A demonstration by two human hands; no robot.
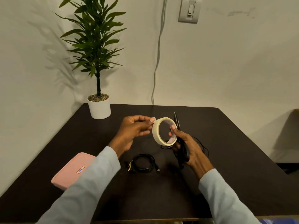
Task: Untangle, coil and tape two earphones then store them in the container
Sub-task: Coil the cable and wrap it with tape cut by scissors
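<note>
Left hand (pixel 135 128) pinches the tape's free end; right hand (pixel 186 143) grips the masking tape roll (pixel 156 132) and a black earphone (pixel 184 152). Coiled earphone (pixel 144 163) lies mid-table (pixel 226 143); pink container (pixel 71 171) near the left edge.

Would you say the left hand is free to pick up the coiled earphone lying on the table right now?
Probably not yet: the left hand pinches the tape's loose end at the tape roll. Nothing blocks the way to the coiled earphone, which lies just below it.

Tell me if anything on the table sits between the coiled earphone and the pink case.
Nothing on the table does. The coiled earphone lies right of the pink case, with only the left sleeve hanging above that gap.
</note>
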